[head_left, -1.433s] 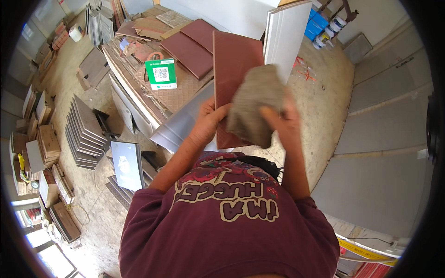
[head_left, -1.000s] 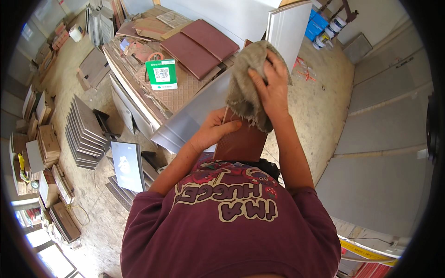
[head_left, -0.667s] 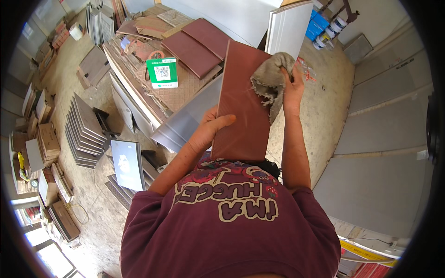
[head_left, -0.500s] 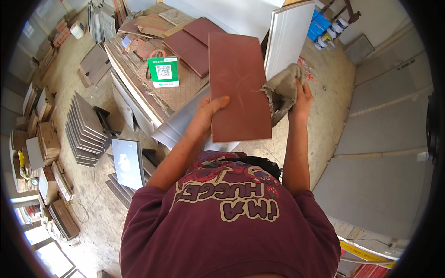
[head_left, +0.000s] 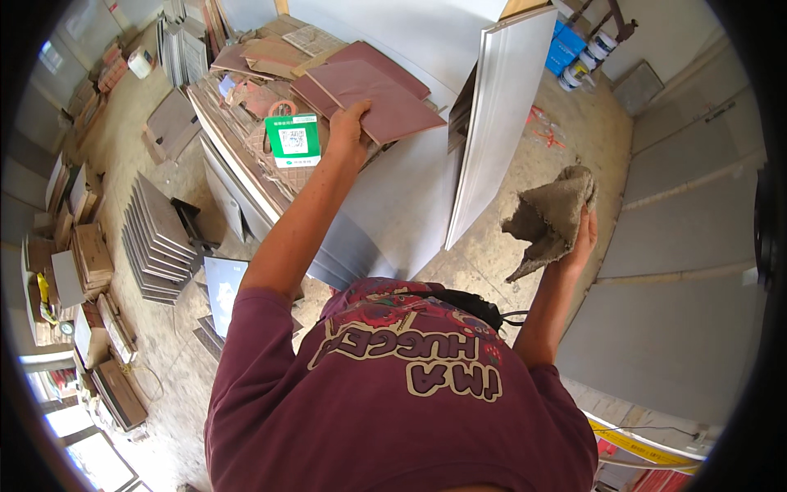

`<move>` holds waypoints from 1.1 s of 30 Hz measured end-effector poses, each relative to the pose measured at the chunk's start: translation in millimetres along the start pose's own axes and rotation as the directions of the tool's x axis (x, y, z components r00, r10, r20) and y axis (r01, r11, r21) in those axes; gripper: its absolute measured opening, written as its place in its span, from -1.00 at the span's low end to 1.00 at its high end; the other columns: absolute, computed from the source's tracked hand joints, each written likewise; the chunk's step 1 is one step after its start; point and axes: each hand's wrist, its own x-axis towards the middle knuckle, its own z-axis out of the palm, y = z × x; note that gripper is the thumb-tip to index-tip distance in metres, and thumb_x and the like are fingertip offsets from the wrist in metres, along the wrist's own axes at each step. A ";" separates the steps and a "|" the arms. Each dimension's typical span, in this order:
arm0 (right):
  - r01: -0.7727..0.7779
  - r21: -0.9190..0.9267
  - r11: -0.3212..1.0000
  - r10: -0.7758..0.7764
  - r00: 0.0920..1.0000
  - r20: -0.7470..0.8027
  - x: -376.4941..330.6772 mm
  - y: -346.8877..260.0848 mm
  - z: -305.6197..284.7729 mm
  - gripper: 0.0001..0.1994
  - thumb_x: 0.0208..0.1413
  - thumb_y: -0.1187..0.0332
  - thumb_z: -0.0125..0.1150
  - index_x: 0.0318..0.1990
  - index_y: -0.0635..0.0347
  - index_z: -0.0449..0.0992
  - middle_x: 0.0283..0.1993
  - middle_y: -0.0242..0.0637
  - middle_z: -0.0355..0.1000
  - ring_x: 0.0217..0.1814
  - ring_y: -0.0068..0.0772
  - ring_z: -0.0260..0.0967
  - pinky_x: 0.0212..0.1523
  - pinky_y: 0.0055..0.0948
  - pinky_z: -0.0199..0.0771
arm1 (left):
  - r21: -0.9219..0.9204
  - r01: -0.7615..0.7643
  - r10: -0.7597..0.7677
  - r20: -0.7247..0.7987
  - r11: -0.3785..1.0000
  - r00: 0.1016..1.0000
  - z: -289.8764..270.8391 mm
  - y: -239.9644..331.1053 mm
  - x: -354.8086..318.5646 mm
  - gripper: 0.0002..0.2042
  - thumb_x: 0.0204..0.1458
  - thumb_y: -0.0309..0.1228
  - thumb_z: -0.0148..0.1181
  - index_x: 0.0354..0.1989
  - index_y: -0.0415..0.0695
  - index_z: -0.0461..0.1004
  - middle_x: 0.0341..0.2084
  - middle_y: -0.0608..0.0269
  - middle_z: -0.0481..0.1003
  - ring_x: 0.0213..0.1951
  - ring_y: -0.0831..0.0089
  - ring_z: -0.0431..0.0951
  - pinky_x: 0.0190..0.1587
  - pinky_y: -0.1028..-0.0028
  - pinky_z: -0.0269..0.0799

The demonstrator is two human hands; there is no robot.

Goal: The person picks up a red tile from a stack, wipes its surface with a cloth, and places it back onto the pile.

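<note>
My left hand (head_left: 348,135) grips the near left edge of a reddish-brown tile (head_left: 389,100), thumb on its upper face. The tile lies over other reddish-brown tiles (head_left: 402,70) at the right end of a cluttered stack; whether it rests fully on them I cannot tell. Off to the right, my right hand (head_left: 580,244) is closed around a grey-brown rag (head_left: 557,211), stiff-looking and frayed, hanging open toward the left. The fingers behind the rag are partly hidden.
A green card with a square code (head_left: 293,141) stands on the stack, left of my wrist. White panels (head_left: 502,123) lean upright between my hands. Grey tiles (head_left: 156,238) stand in a rack at left. Blue boxes and white buckets (head_left: 576,61) sit at the far right.
My left hand has carried the reddish-brown tile from in front of me, away and left, onto the other tiles. The right hand has let the tile go and swung right and nearer with the rag.
</note>
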 end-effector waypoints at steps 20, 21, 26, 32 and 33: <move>0.043 -0.092 0.995 -0.056 0.988 -0.144 -27.6 -12.8 -25.9 -0.73 0.16 0.39 -0.04 -0.03 0.33 0.37 -0.11 -0.15 0.42 -0.13 -0.33 0.41 -0.10 -0.37 0.45 | 0.126 -0.003 0.030 -0.212 0.992 0.977 -55.9 -33.7 93.1 -0.74 -0.12 -0.50 0.17 -0.23 -0.32 0.37 -0.36 0.12 0.45 -0.35 0.26 0.51 -0.33 0.29 0.51; 0.043 -0.093 0.995 -0.056 0.988 -0.147 -27.6 -12.5 -26.0 -0.73 0.16 0.39 -0.04 -0.03 0.33 0.37 -0.11 -0.15 0.42 -0.13 -0.33 0.41 -0.10 -0.37 0.45 | 0.125 0.007 0.022 -0.230 0.992 0.973 -57.7 -35.7 95.2 -0.73 -0.12 -0.50 0.17 -0.22 -0.33 0.37 -0.35 0.11 0.45 -0.34 0.26 0.51 -0.33 0.29 0.51; 0.037 -0.100 0.994 -0.052 0.987 -0.153 -29.1 -13.3 -24.6 -0.73 0.16 0.38 -0.03 -0.03 0.34 0.37 -0.12 -0.15 0.42 -0.13 -0.33 0.41 -0.10 -0.38 0.45 | 0.072 -0.016 0.026 -0.137 0.997 0.990 -59.6 -38.1 92.6 -0.62 -0.12 -0.57 0.12 -0.09 -0.35 0.24 -0.26 0.02 0.41 -0.26 0.17 0.50 -0.25 0.25 0.50; 0.039 -0.104 0.994 -0.056 0.984 -0.171 -29.7 -10.3 -31.3 -0.72 0.16 0.38 -0.02 -0.03 0.34 0.37 -0.12 -0.15 0.42 -0.13 -0.33 0.41 -0.09 -0.36 0.45 | 0.086 -0.030 0.039 -0.095 0.996 0.995 -76.3 -51.5 100.0 -0.62 -0.11 -0.57 0.13 -0.07 -0.34 0.25 -0.20 -0.01 0.39 -0.20 0.16 0.48 -0.20 0.23 0.48; 0.040 -0.104 0.994 -0.057 0.984 -0.169 -29.3 -9.9 -32.0 -0.72 0.16 0.38 -0.02 -0.03 0.34 0.37 -0.12 -0.14 0.42 -0.13 -0.33 0.41 -0.09 -0.36 0.45 | 0.095 -0.034 0.043 -0.085 0.995 0.995 -81.8 -54.2 103.0 -0.62 -0.10 -0.57 0.13 -0.06 -0.34 0.25 -0.19 -0.01 0.39 -0.19 0.16 0.47 -0.20 0.23 0.48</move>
